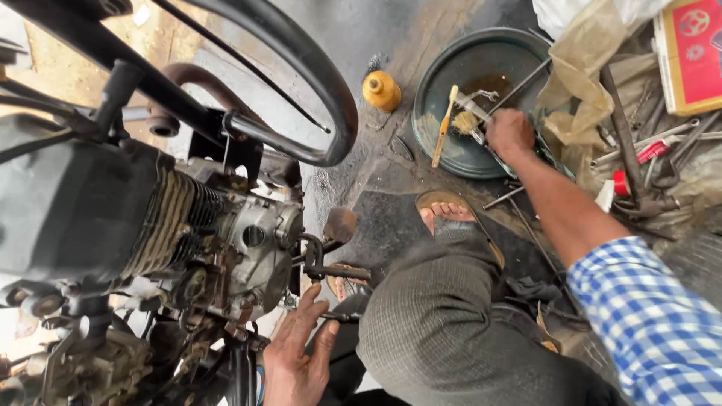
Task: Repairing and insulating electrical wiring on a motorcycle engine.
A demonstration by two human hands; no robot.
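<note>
Our one head-worn view, steeply downward and close over our knees, engine [226,240] left, round tray [451,113] ahead.

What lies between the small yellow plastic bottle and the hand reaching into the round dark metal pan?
Head view: a wooden-handled brush lying in the pan.

1. A flat red box [690,53] with a pale yellow edge is lying at the top right corner, partly cut off by the frame; a white gear-shaped picture is showing on its face.
2. A white plastic bag [594,11] is sitting at the top edge, just left of the box.
3. A crumpled, translucent tan plastic wrapper [583,68] is hanging below the bag, overlapping the rim of the round green pan [436,83].
</note>
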